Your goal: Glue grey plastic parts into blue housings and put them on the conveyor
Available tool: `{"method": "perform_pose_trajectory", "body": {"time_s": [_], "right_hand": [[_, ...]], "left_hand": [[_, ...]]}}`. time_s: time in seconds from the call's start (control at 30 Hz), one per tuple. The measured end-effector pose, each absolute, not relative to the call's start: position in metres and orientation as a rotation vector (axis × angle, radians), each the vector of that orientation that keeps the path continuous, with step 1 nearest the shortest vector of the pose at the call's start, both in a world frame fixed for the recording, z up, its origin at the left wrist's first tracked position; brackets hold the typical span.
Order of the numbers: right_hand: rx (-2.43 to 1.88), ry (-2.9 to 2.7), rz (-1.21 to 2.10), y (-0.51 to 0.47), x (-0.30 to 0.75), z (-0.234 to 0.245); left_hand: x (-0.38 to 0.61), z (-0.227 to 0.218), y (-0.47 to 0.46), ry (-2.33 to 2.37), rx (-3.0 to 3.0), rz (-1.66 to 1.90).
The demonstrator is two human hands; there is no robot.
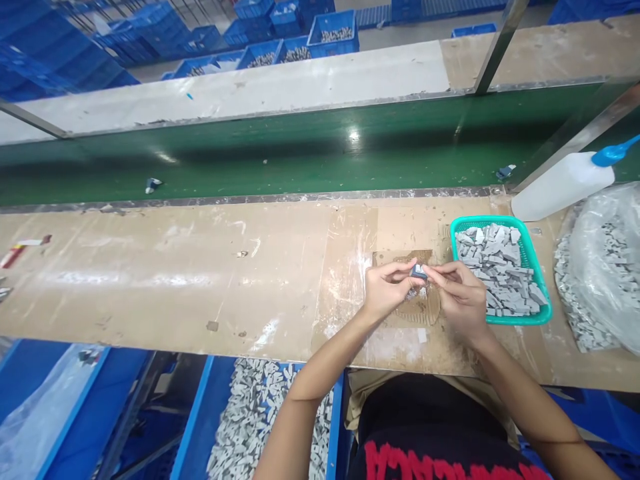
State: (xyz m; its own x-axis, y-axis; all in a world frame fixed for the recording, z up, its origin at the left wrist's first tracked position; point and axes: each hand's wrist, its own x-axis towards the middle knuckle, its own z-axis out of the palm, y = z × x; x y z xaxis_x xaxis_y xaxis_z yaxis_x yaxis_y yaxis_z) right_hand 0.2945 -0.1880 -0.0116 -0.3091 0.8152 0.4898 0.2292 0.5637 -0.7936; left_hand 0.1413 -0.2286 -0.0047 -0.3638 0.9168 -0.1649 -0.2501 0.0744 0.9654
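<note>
Between my fingertips, over a worn cardboard piece (405,319) on the bench, is a small dark blue and white plastic part (418,271). My left hand (385,287) pinches its left side with thumb and fingers. At the other side my right hand (460,297) is closed, its fingertips against the part; whether they hold a second small piece is too small to tell. A green basket (543,293) full of grey plastic pieces (493,253) stands just right of my right hand.
A white bottle (560,187) with a blue top and a clear bag (605,267) of grey pieces stand at the right. Beyond the bench runs a green conveyor belt (300,153) carrying two small parts. A blue bin (197,427) of grey pieces sits below the front edge.
</note>
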Motion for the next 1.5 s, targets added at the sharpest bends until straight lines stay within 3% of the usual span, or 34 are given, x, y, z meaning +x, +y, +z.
{"method": "perform_pose_trajectory", "body": {"time_s": [0.37, 0.47, 0.63, 0.8, 1.0, 1.23, 1.5], "right_hand": [[-0.971, -1.906, 0.742, -0.188, 0.286, -0.022], [-0.991, -1.906, 0.924, -0.176, 0.286, -0.016], [-0.712, -1.711, 1.502, -0.172, 0.287, -0.011], [-0.658, -1.665, 1.590, -0.189, 0.286, -0.018], [-0.684, -1.900, 1.405, -0.180, 0.296, 0.003], [-1.334, -2.053, 0.389, -0.106, 0.350, 0.003], [-1.314, -2.247, 0.234, -0.092, 0.343, -0.032]], "left_hand": [[0.139, -0.014, -0.219, 1.425, 0.576, 1.424], [0.132, -0.012, -0.216, 1.201, 0.448, 1.331], [0.125, -0.012, -0.221, 0.892, 0.307, 1.070], [0.125, -0.015, -0.227, 0.859, 0.314, 0.974], [0.121, -0.003, -0.221, 1.021, 0.346, 1.084], [0.054, -0.002, -0.130, 1.899, 1.064, 1.327], [0.016, -0.018, -0.013, 2.418, 1.219, 1.040]]}}
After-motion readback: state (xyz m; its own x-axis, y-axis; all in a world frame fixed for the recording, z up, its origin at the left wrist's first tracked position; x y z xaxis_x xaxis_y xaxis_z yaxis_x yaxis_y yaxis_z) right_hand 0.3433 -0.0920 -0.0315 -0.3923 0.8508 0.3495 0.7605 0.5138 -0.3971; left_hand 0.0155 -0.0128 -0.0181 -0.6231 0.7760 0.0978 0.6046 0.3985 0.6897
